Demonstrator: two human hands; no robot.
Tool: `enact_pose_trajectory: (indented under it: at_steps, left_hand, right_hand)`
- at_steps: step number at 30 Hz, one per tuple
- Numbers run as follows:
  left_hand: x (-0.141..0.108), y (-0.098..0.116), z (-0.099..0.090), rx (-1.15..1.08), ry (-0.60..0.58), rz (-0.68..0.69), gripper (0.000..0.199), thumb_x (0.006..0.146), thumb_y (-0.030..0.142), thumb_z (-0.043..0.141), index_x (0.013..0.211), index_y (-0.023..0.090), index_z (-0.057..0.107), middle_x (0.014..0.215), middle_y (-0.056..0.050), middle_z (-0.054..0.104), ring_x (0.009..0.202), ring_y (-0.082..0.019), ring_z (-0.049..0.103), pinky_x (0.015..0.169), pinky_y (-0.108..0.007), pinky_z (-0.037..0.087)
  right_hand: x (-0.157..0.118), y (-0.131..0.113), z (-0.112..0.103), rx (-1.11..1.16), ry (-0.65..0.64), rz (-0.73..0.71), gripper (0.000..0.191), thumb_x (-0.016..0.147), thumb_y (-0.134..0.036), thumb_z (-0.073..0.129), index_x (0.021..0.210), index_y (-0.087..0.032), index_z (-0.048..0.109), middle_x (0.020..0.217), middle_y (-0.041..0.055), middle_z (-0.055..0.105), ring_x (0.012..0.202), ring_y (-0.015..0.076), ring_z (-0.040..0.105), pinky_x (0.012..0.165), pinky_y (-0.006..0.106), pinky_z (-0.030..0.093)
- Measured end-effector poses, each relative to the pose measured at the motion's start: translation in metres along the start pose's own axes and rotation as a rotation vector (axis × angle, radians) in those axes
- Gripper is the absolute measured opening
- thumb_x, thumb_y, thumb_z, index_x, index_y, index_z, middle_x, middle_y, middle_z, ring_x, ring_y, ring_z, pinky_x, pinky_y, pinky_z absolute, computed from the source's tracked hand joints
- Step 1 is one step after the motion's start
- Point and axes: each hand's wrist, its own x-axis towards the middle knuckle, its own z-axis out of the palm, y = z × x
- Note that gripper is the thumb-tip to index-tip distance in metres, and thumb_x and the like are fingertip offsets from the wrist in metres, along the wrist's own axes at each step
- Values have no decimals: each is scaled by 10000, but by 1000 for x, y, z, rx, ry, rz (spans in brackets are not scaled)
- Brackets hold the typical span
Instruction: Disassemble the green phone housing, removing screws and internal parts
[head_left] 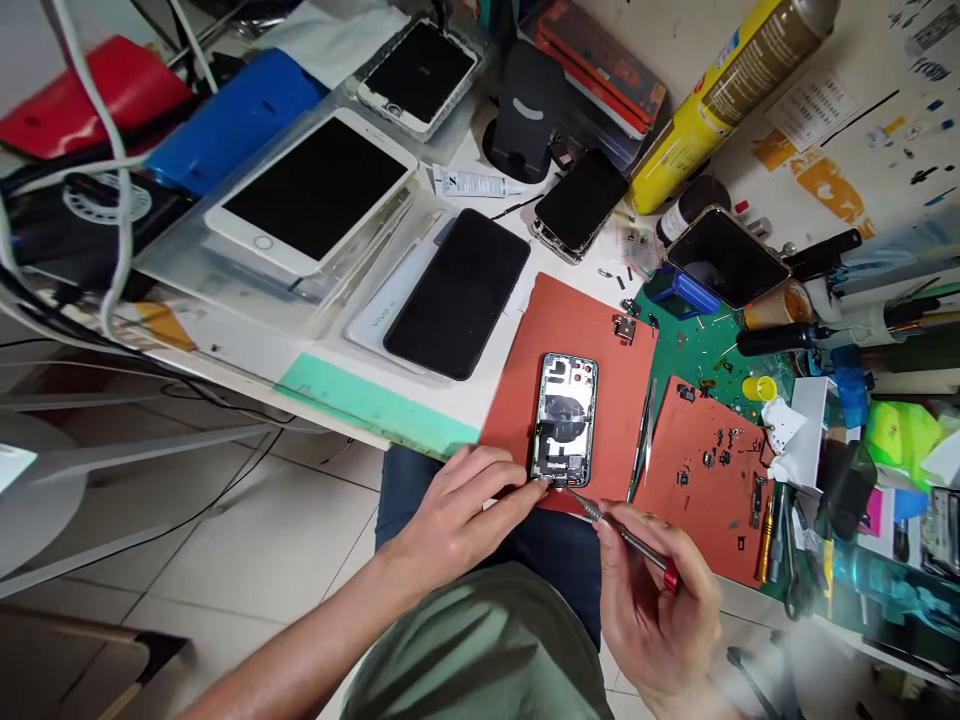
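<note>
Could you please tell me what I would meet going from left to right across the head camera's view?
Red case → white-framed device → flat black phone → opened phone → right hand → small yellow cap → bright green item.

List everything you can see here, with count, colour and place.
Opened phone: one, silver and black, on the left reddish mat
Reddish mats: two, side by side
Green mat: one, beneath the right one
Slim tool: one, grey with red end, in the right hand
Loose parts: too many to count, mostly dark, on the mats
White-framed device: one, black screen, upper left
Large black phone: one, centre
Smaller phones: three, dark screens, further back
Tube: one, white, behind the large phone
Spray can: one, yellow, upper right
Pouches: one red, one blue, far left
Small clutter, right: too crowded to itemise
Hands: two, bare, below the opened phone
</note>
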Motion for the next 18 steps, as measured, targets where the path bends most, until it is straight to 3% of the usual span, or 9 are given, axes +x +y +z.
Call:
enact_pose_trajectory:
  at_steps: [11,18]
  left_hand:
    - [-4,-3,2,-11,-43,25,280,948,46,767,1218,103,725,974,-62,744,956,-208,609,794,-357,429]
    - [-4,-3,3,7,-79,18,229,983,59,726,1201,129,714,989,-48,769,977,-210,630,799,-371,439]
  right_hand:
    - [8,-6,0,-107,-101,93,211,994,-85,706,1174,-194,702,950,68,822,778,185,843,769,271,723]
    - [8,-8,-2,-186,-124,114,144,1002,-139,722,1136,-191,720,932,68,843,744,190,846,750,226,709]
